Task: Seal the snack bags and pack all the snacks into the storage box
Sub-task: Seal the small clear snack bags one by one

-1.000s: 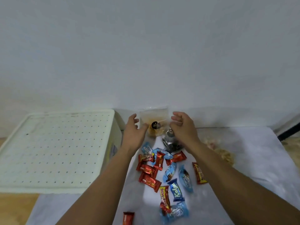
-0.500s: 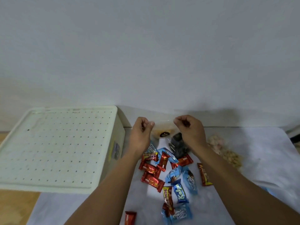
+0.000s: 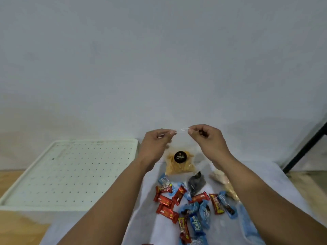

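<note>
Clear bag: a transparent plastic snack bag of yellow-orange chips with a round black label (image 3: 179, 162) hangs upright above the far edge of the white cloth-covered table (image 3: 276, 175), presumably held by its mouth so the contents settle away from the seal strip.
Left hand: the left hand (image 3: 156, 144) pinches the bag's top edge at its left end between thumb and forefinger.
Right hand: the right hand (image 3: 206, 138) pinches the same edge at its right end; the two grips pull the mouth taut, a likely preparation for pressing it closed.
Storage box: the cream plastic storage box with a perforated lid (image 3: 70, 172) stands just beside the table's left edge, lid on, so nothing appears to be packed yet.
Loose snacks: red wrapped candy bars (image 3: 166, 202) and blue wrapped candy bars (image 3: 195, 227) lie scattered at the table's middle; a dark crumpled packet (image 3: 195, 183) lies between them and the bag.
Obscured: a pale bag of snacks (image 3: 219, 177) is partly hidden by the right forearm; whether the seal strip is closed cannot be told; the near table edge is cut off.
</note>
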